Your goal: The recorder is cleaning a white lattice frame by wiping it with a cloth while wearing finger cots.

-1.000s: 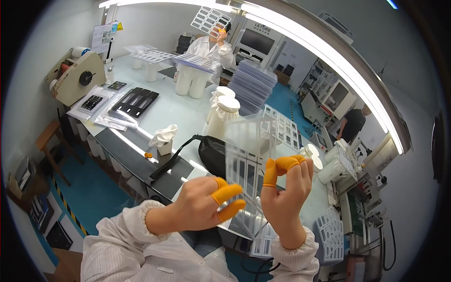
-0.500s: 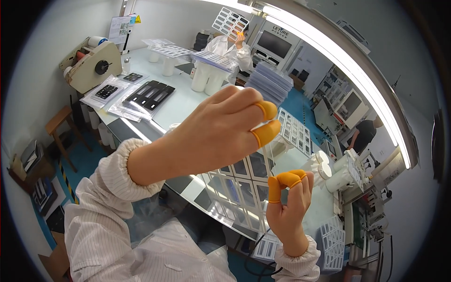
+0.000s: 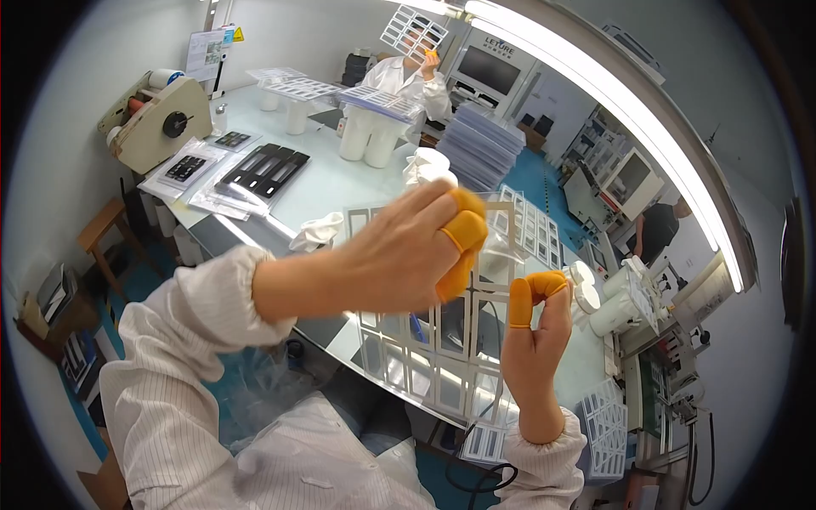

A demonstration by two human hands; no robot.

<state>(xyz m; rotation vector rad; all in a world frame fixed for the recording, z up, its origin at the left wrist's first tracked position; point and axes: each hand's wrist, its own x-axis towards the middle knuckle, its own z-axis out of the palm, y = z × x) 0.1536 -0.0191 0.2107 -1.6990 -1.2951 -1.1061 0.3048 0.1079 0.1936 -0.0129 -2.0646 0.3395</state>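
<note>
Left hand (image 3: 399, 255), orange caps on its fingertips, now hangs lower than half a second ago, its fingers bent together over the top edge of a clear plastic sheet (image 3: 497, 234), though whether they clamp it I cannot tell. Right hand (image 3: 535, 331) sits just below and right of that sheet, capped thumb and forefinger pinched together; if they grip a corner, it is too thin to make out. A second ago both hands held the sheet up between them. Since then the left arm has swept across, so the work seems to be a peel or a separation. Under the sheet, a frame of small windows (image 3: 442, 357) lies on the bench (image 3: 331, 183).
</note>
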